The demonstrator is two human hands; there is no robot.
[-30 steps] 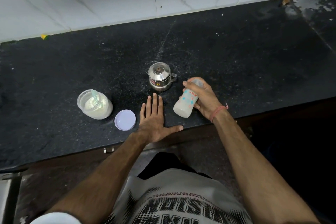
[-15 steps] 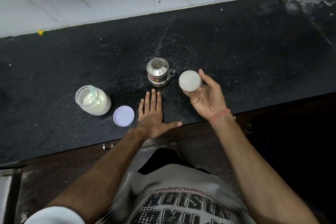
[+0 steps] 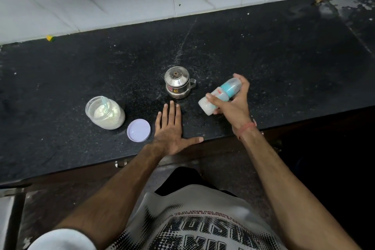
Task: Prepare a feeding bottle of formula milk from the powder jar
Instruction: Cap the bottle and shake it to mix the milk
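Near the counter's front edge, right of centre, the right hand [image 3: 233,105] held the feeding bottle [image 3: 220,95] off the counter [image 3: 284,57], fingers and thumb wrapped round its body. Bottle tilted nearly flat, base toward the left hand, capped end up and away. Milky liquid inside, cap on; that tilt reads as mid-shake to dissolve the powder, my judgement. Held clear of the surface so it can swing freely.

Left hand [image 3: 172,130] lay flat, palm down, at the front edge, fingers straight and together, thumb splayed along the edge, gripping nothing. Likely just bracing while the other hand works.

Powder jar [image 3: 105,112] stood open toward the front-left, a scoop handle [image 3: 105,102] sticking up in the powder. Its lid [image 3: 139,130] lay just beside it, nearer the front edge, between jar and left hand. Left open and close at hand, so dosing looks done but tidy-up not yet.

Small steel pot [image 3: 178,82] with lid sat just behind the left fingertips, mid-counter; probably the water source. Contents not visible.

Remaining, as I judge it: finish mixing, close the jar.
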